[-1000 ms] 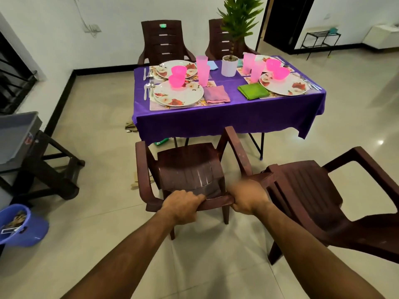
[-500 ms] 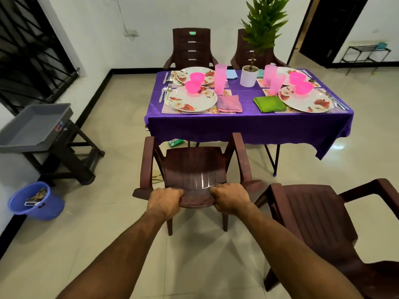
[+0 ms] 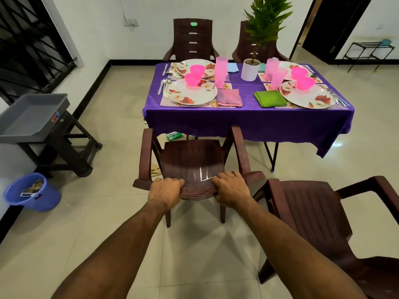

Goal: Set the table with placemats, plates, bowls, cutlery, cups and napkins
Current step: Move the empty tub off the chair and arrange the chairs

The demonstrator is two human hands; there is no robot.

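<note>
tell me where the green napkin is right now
In the head view the green napkin lies on the purple tablecloth near the table's front edge, right of centre, just left of the front right plate and right of the pink napkin.

Your left hand (image 3: 165,192) and right hand (image 3: 231,188) were bare, with no gloves, rings or bands that could be made out. Your wrists carried no watch or bracelet. Both forearms were uncovered along the whole stretch that showed, from the wrists back to the bottom edge of the view, so no sleeve or cuff came into sight. The knuckles stood out as rounded ridges across the backs of your hands, and fine hair showed faintly along the forearms.
</note>
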